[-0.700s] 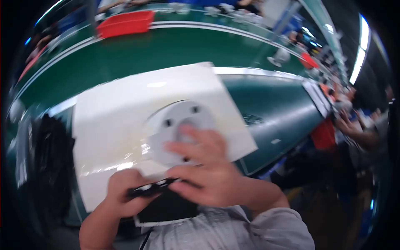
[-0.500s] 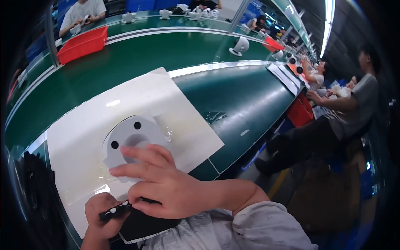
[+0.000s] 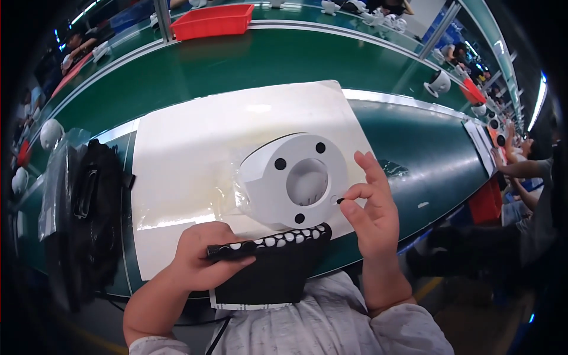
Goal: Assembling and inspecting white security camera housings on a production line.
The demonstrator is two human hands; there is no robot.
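Observation:
A white ring-shaped base (image 3: 269,195) lies on the white sheet (image 3: 177,160), its underside up. It carries three round black pads (image 3: 280,164) around a central round opening. Near its right edge sits a bare round recess. Between thumb and forefinger of my right hand (image 3: 376,222), a small black pad (image 3: 340,201) is pinched right at that recess; whether it touches cannot be told. My left hand (image 3: 204,251) grips a black pad sheet (image 3: 266,278) in front of the base. Its folded upper edge shows white round spots.
Black fabric or bags (image 3: 97,207) and clear plastic lie at the left. Across the green bench stand a red bin (image 3: 213,22) and a white device (image 3: 438,83). Papers (image 3: 479,145) rest at the right, where other people sit. A cable hangs by my lap.
My right hand has left the pad sheet and moved to the base's right side with a small black pad. The view has swung left, so the scene sits further right.

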